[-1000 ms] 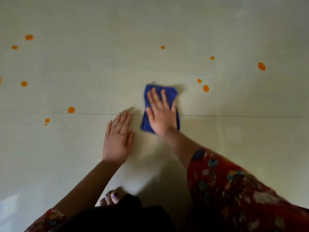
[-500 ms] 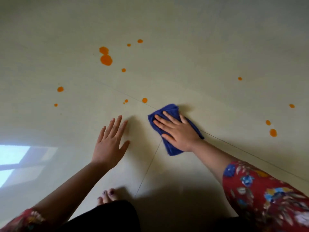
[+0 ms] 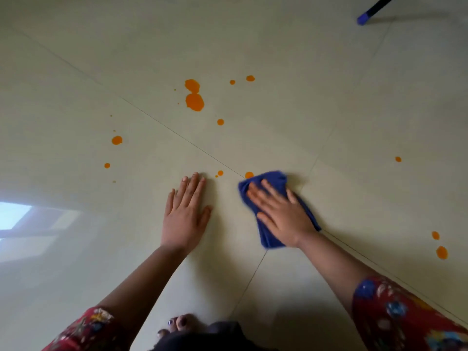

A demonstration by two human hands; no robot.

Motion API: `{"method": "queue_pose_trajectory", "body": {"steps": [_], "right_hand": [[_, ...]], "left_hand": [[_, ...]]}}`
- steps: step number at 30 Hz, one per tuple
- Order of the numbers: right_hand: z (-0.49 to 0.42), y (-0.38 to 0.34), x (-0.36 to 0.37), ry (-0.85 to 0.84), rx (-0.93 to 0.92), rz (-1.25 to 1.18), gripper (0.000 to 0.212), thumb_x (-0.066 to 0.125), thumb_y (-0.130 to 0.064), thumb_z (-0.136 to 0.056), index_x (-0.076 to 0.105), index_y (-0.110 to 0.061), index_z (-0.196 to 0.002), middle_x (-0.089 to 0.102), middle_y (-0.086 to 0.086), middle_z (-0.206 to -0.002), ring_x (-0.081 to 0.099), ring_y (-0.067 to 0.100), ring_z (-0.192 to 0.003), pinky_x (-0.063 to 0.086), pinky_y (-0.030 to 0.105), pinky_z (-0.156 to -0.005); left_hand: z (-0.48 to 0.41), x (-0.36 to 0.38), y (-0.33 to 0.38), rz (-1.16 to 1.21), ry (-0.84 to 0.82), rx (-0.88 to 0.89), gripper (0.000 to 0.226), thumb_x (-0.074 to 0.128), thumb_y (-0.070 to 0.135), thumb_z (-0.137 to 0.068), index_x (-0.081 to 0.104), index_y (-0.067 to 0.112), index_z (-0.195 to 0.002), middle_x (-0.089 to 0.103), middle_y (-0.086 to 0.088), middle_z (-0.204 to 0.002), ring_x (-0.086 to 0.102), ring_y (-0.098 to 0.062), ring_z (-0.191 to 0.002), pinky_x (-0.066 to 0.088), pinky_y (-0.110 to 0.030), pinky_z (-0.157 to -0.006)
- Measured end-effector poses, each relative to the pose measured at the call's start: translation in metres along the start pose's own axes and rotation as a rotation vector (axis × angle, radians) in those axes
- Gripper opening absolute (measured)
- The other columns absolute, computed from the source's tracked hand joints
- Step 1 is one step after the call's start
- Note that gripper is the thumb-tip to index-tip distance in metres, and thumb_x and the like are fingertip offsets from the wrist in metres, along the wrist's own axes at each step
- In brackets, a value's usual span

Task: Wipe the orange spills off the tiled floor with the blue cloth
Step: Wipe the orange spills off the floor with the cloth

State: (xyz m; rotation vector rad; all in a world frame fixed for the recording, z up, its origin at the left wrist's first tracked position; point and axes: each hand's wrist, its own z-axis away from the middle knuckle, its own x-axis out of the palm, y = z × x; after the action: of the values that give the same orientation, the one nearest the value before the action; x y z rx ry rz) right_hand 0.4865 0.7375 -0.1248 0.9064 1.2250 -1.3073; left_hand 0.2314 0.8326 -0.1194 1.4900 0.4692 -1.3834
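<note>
My right hand [image 3: 281, 214] lies flat on the folded blue cloth [image 3: 268, 179] and presses it to the pale tiled floor [image 3: 329, 97]. The cloth's far corner touches an orange drop [image 3: 249, 175] on the grout line. My left hand [image 3: 183, 215] rests flat on the floor to the left, fingers together, holding nothing. A small orange drop [image 3: 220, 173] sits just beyond its fingertips. A big double orange spill [image 3: 194, 101] lies farther ahead, with several smaller drops around it. Two orange drops [image 3: 442, 252] lie at the right edge.
A blue-tipped pole [image 3: 367, 15] reaches in at the top right corner. A bright window reflection [image 3: 15, 216] shines on the floor at the left. My toes [image 3: 177, 324] show at the bottom, between my flowered red sleeves.
The view has swung left and forward, bringing the big spill into sight. My right hand has slid the cloth up to an orange drop. My left hand has settled flat, fingers closed.
</note>
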Motion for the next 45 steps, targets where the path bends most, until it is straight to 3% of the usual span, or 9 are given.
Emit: {"method": "queue_pose_trajectory", "body": {"steps": [4,11,18,24,26,30,37,42,45], "right_hand": [[-0.071,-0.004,-0.017,0.135,0.353,-0.117,0.058,0.019,-0.040,-0.098,0.029,-0.019,-0.151,0.024,-0.004,-0.159,0.019,0.018,-0.147,0.031,0.051,-0.110],[-0.029,-0.017,-0.005,-0.045,-0.371,0.030,0.055,0.024,-0.044,-0.102,0.013,-0.029,-0.154,0.010,-0.012,-0.161,0.005,0.011,-0.149,0.025,0.048,-0.111],[-0.126,-0.026,-0.021,0.098,0.123,-0.003,0.059,0.021,-0.045,-0.097,0.026,-0.023,-0.152,0.025,-0.004,-0.159,0.022,0.021,-0.147,0.031,0.055,-0.109],[-0.083,-0.047,-0.009,-0.064,-0.718,0.082,0.053,0.031,-0.045,-0.100,0.023,-0.036,-0.151,0.016,-0.011,-0.160,0.012,0.014,-0.148,0.024,0.043,-0.102],[-0.097,-0.019,-0.012,-0.004,-0.622,0.114,0.053,0.031,-0.044,-0.099,0.026,-0.034,-0.151,0.018,-0.012,-0.159,0.014,0.012,-0.147,0.031,0.044,-0.101],[-0.156,-0.040,-0.022,0.121,-0.033,0.031,0.055,0.029,-0.041,-0.097,0.033,-0.024,-0.149,0.031,-0.003,-0.157,0.029,0.020,-0.144,0.038,0.054,-0.104],[-0.136,-0.170,0.006,0.000,-0.620,0.034,0.056,0.026,-0.044,-0.098,0.022,-0.029,-0.153,0.017,-0.008,-0.161,0.014,0.017,-0.149,0.018,0.049,-0.110],[-0.208,-0.191,-0.007,-0.043,-0.606,0.095,0.057,0.019,-0.044,-0.097,0.024,-0.031,-0.152,0.018,-0.010,-0.161,0.012,0.013,-0.149,0.020,0.048,-0.111],[-0.221,-0.172,-0.010,0.070,-0.339,0.009,0.056,0.024,-0.042,-0.097,0.034,-0.028,-0.150,0.026,-0.008,-0.158,0.019,0.014,-0.147,0.024,0.050,-0.111]], "left_hand": [[0.001,0.008,0.000,-0.009,0.045,-0.002,0.063,0.032,0.044,-0.098,0.012,0.026,-0.155,0.004,0.009,-0.162,-0.003,-0.011,-0.149,0.002,-0.035,-0.121],[0.008,0.005,-0.006,0.019,0.145,-0.047,0.054,0.034,0.030,-0.100,0.028,0.017,-0.152,0.021,0.002,-0.160,0.010,-0.012,-0.148,0.004,-0.032,-0.121],[0.022,-0.003,-0.019,0.026,0.205,-0.158,0.056,0.036,0.026,-0.099,0.023,0.019,-0.153,0.016,0.004,-0.161,0.006,-0.010,-0.149,0.004,-0.034,-0.121],[0.030,-0.025,-0.066,-0.031,0.261,-0.233,0.057,0.034,0.032,-0.097,0.028,0.016,-0.151,0.022,0.000,-0.159,0.014,-0.015,-0.148,0.012,-0.040,-0.120],[0.030,-0.034,-0.085,-0.042,0.278,-0.264,0.057,0.032,0.034,-0.097,0.028,0.016,-0.151,0.021,0.000,-0.160,0.014,-0.015,-0.148,0.013,-0.042,-0.120],[0.026,-0.050,-0.129,-0.051,0.345,-0.414,0.059,0.028,0.034,-0.096,0.025,0.018,-0.152,0.019,0.001,-0.160,0.014,-0.016,-0.148,0.009,-0.039,-0.120],[0.021,-0.050,-0.154,0.015,0.427,-0.681,0.057,0.031,0.024,-0.097,0.019,0.021,-0.153,0.015,0.002,-0.162,0.010,-0.014,-0.149,0.007,-0.037,-0.120],[0.022,-0.052,-0.154,0.021,0.412,-0.691,0.058,0.026,0.029,-0.096,0.023,0.022,-0.153,0.017,0.004,-0.161,0.011,-0.013,-0.149,0.005,-0.035,-0.120],[0.021,-0.051,-0.153,0.021,0.405,-0.685,0.058,0.025,0.030,-0.096,0.022,0.023,-0.153,0.015,0.005,-0.161,0.009,-0.012,-0.149,0.004,-0.034,-0.120]]}}
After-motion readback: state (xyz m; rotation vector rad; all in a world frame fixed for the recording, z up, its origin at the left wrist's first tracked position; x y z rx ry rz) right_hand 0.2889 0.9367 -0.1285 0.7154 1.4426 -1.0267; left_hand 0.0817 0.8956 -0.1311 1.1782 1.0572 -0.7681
